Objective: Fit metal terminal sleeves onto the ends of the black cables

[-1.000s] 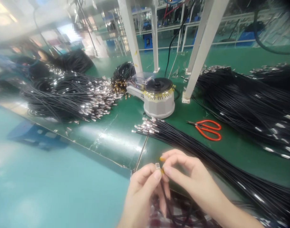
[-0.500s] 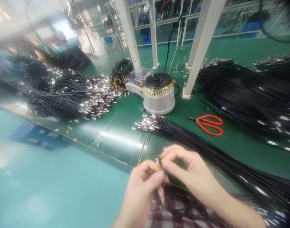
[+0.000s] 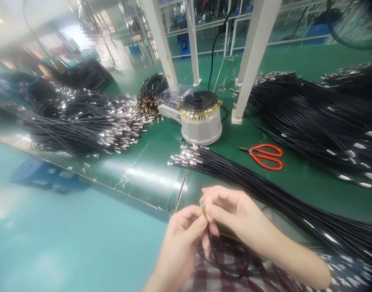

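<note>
Both hands meet near the table's near edge, to the right of a seam. The left hand [image 3: 182, 235] is closed in a pinch, thumb against curled fingers, around a small metal connector [image 3: 202, 205], which points upward with yellow tape [image 3: 203, 211] on it. The right hand [image 3: 231, 209] is partly closed, fingertips at the connector's right side; whether they grip the tape cannot be told. A black cable [image 3: 218, 265] loops below the hands. Beyond them on the green table [image 3: 157, 154] lie a bundle of black cables [image 3: 252, 182], orange-handled scissors [image 3: 255, 152] to the right, and a white tape dispenser [image 3: 201, 129] farther back.
</note>
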A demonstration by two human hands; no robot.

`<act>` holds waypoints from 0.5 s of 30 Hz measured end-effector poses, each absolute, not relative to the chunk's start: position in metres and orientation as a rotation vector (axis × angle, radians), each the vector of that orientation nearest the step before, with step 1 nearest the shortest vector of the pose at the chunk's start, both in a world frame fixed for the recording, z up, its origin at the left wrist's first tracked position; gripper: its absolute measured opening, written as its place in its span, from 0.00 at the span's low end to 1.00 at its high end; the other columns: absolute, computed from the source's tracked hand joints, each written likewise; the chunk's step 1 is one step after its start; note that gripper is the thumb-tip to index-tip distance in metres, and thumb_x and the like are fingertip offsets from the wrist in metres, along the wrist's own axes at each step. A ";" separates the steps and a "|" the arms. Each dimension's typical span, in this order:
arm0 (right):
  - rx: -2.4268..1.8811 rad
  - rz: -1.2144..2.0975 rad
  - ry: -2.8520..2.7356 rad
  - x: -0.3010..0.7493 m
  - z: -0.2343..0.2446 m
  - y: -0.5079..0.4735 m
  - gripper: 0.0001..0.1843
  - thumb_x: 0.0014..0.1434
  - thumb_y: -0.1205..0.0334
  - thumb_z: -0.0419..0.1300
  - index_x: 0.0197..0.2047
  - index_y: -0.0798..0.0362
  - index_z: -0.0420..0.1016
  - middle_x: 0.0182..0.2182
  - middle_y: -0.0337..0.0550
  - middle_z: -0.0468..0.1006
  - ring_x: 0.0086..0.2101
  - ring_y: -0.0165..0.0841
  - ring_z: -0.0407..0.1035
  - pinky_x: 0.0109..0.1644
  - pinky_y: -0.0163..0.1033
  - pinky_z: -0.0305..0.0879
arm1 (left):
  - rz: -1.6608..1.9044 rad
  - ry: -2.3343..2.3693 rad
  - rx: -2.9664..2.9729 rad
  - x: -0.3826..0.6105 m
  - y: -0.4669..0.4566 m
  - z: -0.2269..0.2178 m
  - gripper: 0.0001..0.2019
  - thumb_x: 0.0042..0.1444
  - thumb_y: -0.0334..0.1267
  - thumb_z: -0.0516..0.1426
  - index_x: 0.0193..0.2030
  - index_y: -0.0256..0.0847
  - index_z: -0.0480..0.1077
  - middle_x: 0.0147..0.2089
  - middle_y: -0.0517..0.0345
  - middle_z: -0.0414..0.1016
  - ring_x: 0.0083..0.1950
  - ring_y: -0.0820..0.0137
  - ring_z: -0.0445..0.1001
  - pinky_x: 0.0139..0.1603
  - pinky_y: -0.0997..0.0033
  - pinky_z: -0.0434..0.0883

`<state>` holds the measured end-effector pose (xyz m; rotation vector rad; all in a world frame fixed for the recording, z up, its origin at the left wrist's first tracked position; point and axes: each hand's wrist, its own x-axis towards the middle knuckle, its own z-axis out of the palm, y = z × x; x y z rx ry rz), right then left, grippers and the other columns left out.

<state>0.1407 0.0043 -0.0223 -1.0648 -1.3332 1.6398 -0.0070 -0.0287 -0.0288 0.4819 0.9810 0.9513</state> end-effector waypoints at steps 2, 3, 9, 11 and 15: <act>-1.051 1.645 -1.336 0.140 -0.023 0.005 0.10 0.60 0.61 0.60 0.28 0.51 0.69 0.25 0.39 0.74 0.50 0.40 0.68 0.62 0.50 0.55 | 0.946 0.997 0.485 -0.006 -0.028 -0.028 0.13 0.49 0.41 0.67 0.26 0.34 0.72 0.22 0.60 0.73 0.16 0.82 0.64 0.18 0.83 0.63; -1.054 1.643 -1.332 0.139 -0.023 0.004 0.10 0.61 0.60 0.60 0.27 0.51 0.69 0.29 0.42 0.76 0.54 0.41 0.66 0.62 0.50 0.55 | 0.949 1.000 0.488 -0.005 -0.028 -0.028 0.13 0.49 0.42 0.67 0.27 0.35 0.71 0.22 0.61 0.73 0.17 0.82 0.63 0.18 0.83 0.63; -1.089 1.563 -1.360 0.138 -0.023 -0.002 0.07 0.59 0.65 0.60 0.29 0.50 0.71 0.46 0.45 0.76 0.59 0.39 0.61 0.63 0.48 0.56 | 0.976 1.012 0.462 -0.007 -0.030 -0.026 0.16 0.40 0.36 0.72 0.27 0.38 0.67 0.22 0.65 0.71 0.18 0.82 0.62 0.17 0.84 0.60; -1.121 1.540 -1.352 0.140 -0.023 -0.003 0.07 0.57 0.66 0.62 0.27 0.50 0.73 0.44 0.43 0.77 0.58 0.39 0.61 0.63 0.48 0.54 | 0.983 1.043 0.464 -0.008 -0.030 -0.027 0.16 0.39 0.36 0.72 0.24 0.37 0.67 0.20 0.63 0.73 0.17 0.81 0.63 0.17 0.84 0.60; -1.167 1.627 -1.249 0.142 -0.020 0.000 0.08 0.52 0.65 0.66 0.22 0.50 0.77 0.38 0.42 0.78 0.54 0.41 0.66 0.59 0.47 0.58 | 0.988 1.035 0.490 -0.009 -0.029 -0.028 0.14 0.42 0.36 0.70 0.23 0.36 0.68 0.20 0.59 0.75 0.17 0.80 0.65 0.19 0.83 0.61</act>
